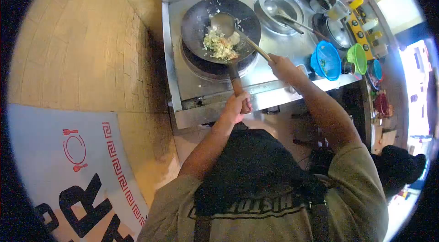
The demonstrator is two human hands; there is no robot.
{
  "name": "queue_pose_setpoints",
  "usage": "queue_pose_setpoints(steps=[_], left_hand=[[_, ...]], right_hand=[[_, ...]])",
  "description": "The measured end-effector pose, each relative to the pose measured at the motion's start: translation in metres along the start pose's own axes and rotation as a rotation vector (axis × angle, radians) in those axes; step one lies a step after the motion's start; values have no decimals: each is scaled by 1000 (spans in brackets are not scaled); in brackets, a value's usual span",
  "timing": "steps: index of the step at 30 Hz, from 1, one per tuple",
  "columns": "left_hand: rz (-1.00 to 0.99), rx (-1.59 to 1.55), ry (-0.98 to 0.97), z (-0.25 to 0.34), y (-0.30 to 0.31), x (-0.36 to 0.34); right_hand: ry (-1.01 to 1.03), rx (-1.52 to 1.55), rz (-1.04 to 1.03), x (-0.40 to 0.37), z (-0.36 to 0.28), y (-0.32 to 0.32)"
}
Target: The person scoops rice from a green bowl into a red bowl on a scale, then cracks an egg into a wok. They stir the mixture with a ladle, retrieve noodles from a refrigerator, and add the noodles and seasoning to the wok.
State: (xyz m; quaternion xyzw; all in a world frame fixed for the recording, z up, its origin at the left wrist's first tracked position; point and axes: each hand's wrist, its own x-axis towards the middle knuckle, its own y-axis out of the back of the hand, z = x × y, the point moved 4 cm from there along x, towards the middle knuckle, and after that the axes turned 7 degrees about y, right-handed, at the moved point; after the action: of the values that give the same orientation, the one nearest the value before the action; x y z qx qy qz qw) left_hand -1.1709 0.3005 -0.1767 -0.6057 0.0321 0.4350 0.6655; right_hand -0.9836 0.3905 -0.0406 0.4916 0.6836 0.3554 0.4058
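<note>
Fingers, left hand (238, 104): we wrap them shut around the near end of the wooden handle (235, 82) of the wok (196, 18), just over the stove's near edge
Fingers, right hand (280, 66): we close them on the long shaft of the ladle (224, 23), to the right of the wok
Wok: dark and round, we hold it over the burner ring (196, 70) of the steel stove (183, 82), far from our body
Ladle: its bowl sits inside the wok, touching the far side of the rice
Fried rice (219, 46): pale heap with yellow bits, near the middle of the wok
Steel basin (299, 13): right of the wok, with a second ladle (274, 11) resting in it
Blue colander (325, 61) and green colander (357, 58): further right, side by side at the counter's edge
Printed banner (68, 159): near left, red and black lettering
</note>
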Motion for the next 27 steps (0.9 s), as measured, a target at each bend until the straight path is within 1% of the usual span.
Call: queue_pose_setpoints(steps=[1, 2, 3, 5, 6, 8, 11, 14, 17, 18, 21, 22, 24, 25, 26, 27], left_hand=[[-7, -2, -6, 2, 0, 1], [-10, -3, -4, 1, 1, 1], [-12, -4, -1, 0, 5, 2], [-19, 35, -33, 3, 6, 10], [-22, 65, -33, -3, 8, 8], [-4, 49, -21, 0, 3, 8], [24, 48, -4, 3, 4, -2], [-5, 30, 9, -1, 3, 4], [-13, 20, 0, 2, 8, 4], [-13, 21, -1, 2, 9, 3], [-6, -8, 73, 5, 10, 5], [-3, -59, 148, 6, 12, 9], [59, 88, 61, 12, 12, 20], [97, 159, 24, 13, 1, 7], [138, 80, -62, 3, -18, -9], [27, -106, 20, 3, -44, -24]], right_hand=[[130, -70, 49, 3, -5, 5], [28, -101, -110, -2, 6, 11], [-54, 123, -6, -23, -2, 25], [-38, -85, 25, -30, 32, 2], [-92, -120, 14, -37, 23, -5], [-150, -224, 31, -15, -3, 8], [-1, -239, 36, -4, 12, 4], [-147, -316, 19, 8, -20, 16], [-86, -298, 108, 31, -56, 17], [-35, -328, 106, 34, -63, 9], [39, -267, -65, 10, -72, -13], [17, -353, -130, -11, -78, -8], [-16, -523, -274, -56, -82, 6], [9, -536, -234, -63, -75, 5], [35, -555, -176, -61, -65, 10], [60, -574, -107, -53, -59, 18]])
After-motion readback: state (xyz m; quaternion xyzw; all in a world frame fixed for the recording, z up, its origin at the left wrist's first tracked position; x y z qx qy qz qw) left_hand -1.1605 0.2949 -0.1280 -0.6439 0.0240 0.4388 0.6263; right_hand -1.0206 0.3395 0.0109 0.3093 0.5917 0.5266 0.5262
